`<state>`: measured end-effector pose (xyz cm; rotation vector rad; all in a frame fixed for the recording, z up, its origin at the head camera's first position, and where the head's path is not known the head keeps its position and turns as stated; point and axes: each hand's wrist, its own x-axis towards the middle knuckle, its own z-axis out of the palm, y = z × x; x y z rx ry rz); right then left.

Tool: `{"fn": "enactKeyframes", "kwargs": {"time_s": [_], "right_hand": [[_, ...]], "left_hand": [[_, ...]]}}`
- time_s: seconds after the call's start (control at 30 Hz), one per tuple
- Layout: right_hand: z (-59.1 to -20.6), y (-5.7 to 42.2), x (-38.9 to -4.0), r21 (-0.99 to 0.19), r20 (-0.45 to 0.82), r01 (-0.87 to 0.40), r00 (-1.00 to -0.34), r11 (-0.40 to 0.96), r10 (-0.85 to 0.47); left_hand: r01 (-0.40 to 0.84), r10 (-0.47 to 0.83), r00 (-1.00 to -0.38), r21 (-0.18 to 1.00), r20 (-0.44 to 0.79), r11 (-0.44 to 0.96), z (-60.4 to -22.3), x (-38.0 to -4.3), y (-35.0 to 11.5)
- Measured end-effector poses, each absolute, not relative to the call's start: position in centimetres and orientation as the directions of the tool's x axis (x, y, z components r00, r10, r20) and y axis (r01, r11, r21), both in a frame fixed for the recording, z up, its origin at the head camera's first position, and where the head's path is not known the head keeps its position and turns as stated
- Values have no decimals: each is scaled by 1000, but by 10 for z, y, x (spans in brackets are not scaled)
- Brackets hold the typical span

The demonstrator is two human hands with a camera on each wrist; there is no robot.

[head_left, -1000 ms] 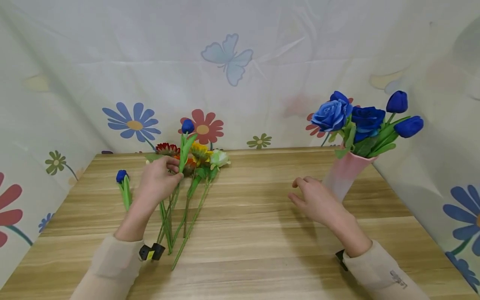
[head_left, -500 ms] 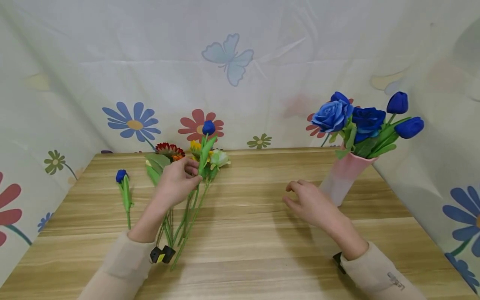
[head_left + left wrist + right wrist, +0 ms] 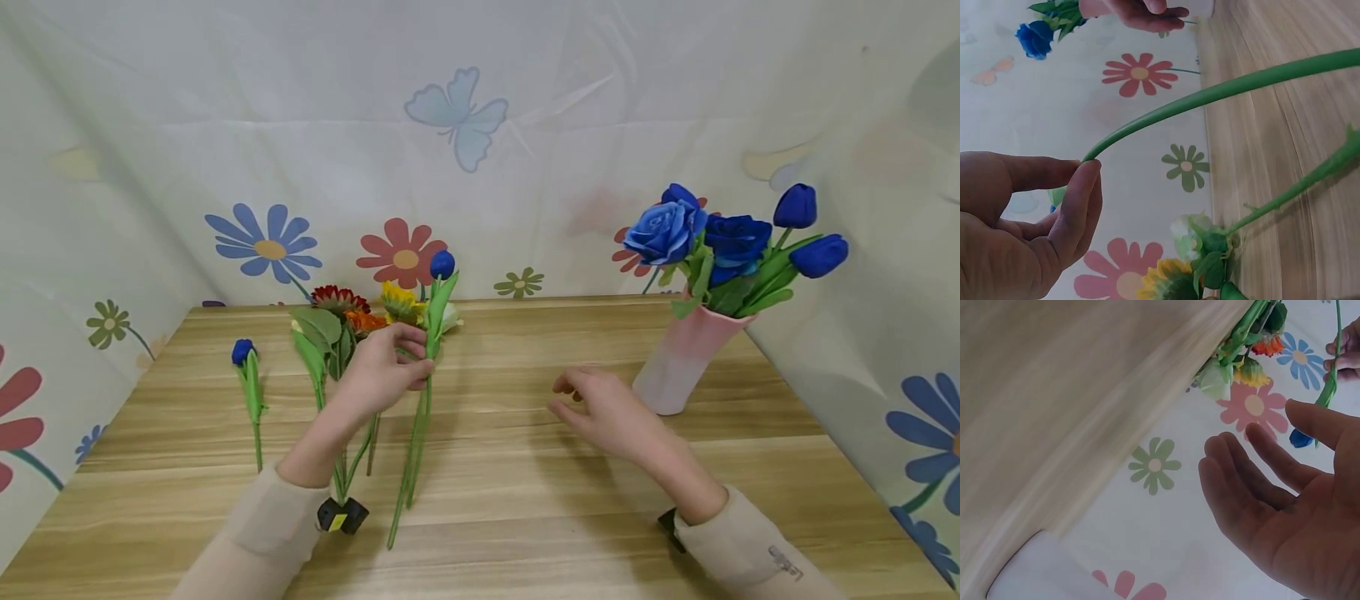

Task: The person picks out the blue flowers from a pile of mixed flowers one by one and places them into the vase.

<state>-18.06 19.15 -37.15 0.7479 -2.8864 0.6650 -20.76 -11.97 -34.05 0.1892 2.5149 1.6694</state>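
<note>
In the head view my left hand (image 3: 386, 367) pinches a blue tulip (image 3: 442, 265) by its green stem, bloom up, just right of the flower pile. The left wrist view shows thumb and fingers closed on the bent stem (image 3: 1210, 92). My right hand (image 3: 607, 412) hovers left of the pink and white vase (image 3: 686, 358), its fingers loosely bent around nothing. From the right wrist view, the palm (image 3: 1291, 531) holds nothing. Blue roses (image 3: 663, 232) and blue tulips (image 3: 819, 255) stand in the vase, which leans slightly right.
Several flowers lie on the wooden table (image 3: 510, 467): a red one (image 3: 339, 298), an orange one (image 3: 365, 322), a yellow one (image 3: 402, 304) and a white one (image 3: 452, 318) partly hidden by the tulip. Another blue tulip (image 3: 251, 383) lies alone at the left. Patterned cloth (image 3: 547, 208) hangs behind.
My left hand has carried the blue tulip to the right, across and past the flower pile. My right hand has drifted slightly left and down, away from the vase.
</note>
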Motion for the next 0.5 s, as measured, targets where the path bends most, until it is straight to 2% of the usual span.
{"fn": "enactKeyframes", "kwargs": {"time_s": [0.5], "right_hand": [[-368,171,-173,-529,234,-573,-808,627,-541]], "left_hand": [[66,255,-967,968,2,244,-346,-198,-91]]}}
